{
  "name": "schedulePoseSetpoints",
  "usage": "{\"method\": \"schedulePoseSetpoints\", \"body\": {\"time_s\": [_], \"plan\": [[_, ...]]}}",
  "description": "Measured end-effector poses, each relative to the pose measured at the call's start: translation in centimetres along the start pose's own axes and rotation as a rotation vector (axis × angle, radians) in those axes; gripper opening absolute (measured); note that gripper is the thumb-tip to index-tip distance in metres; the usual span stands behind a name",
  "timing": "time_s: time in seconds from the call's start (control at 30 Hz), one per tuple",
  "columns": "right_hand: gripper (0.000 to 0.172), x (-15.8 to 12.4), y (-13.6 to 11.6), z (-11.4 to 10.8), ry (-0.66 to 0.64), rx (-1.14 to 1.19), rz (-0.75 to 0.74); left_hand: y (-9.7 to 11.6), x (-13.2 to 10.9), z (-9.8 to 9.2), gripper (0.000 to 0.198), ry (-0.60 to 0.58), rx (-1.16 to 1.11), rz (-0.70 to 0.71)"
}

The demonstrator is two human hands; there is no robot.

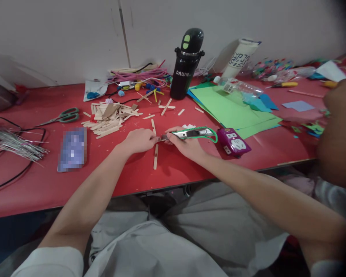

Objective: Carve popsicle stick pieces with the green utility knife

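Observation:
My right hand (187, 145) is wrapped round a green-edged utility knife (194, 133), its blade end pointing left. My left hand (141, 141) is closed, its fingertips pinched close to the blade end, over a wooden craft stick (155, 158) that lies lengthwise on the red table. The stick has a small dark slot below my fingers, and its far end shows above them. Fingers cover the middle of the stick, so the contact with the blade is hard to see. A pile of craft sticks (112, 117) lies beyond my left hand.
A purple power adapter (234, 143) sits right of my right hand. Behind stand a black bottle (187, 65) and green paper sheets (233, 109). Scissors (65, 115), a blurred blue packet (72, 149) and wires (19, 144) lie left. Another person's arm (338, 130) reaches in at right.

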State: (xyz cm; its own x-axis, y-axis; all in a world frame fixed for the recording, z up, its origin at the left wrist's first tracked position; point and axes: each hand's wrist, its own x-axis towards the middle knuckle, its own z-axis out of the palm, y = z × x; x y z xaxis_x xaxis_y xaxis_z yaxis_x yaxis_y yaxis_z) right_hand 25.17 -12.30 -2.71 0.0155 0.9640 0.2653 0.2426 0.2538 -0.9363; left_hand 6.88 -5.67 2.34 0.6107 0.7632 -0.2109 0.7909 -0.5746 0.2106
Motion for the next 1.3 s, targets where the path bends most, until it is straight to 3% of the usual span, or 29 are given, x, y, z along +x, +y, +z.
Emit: {"method": "schedulePoseSetpoints", "body": {"time_s": [0.8, 1.1, 1.3], "plan": [[0.018, -0.22, -0.27, -0.25, -0.047, -0.143, -0.086, 0.27, 0.14, -0.21, 0.044, -0.012, 0.007, -0.012], [0.022, -0.21, -0.27, -0.05, 0.024, -0.083, -0.069, 0.22, 0.01, -0.31, 0.044, -0.007, -0.020, -0.008], [0.023, 0.03, -0.05, -0.04, -0.008, -0.071, -0.068, 0.24, -0.05, -0.35, 0.042, 0.001, -0.012, 0.003]]}}
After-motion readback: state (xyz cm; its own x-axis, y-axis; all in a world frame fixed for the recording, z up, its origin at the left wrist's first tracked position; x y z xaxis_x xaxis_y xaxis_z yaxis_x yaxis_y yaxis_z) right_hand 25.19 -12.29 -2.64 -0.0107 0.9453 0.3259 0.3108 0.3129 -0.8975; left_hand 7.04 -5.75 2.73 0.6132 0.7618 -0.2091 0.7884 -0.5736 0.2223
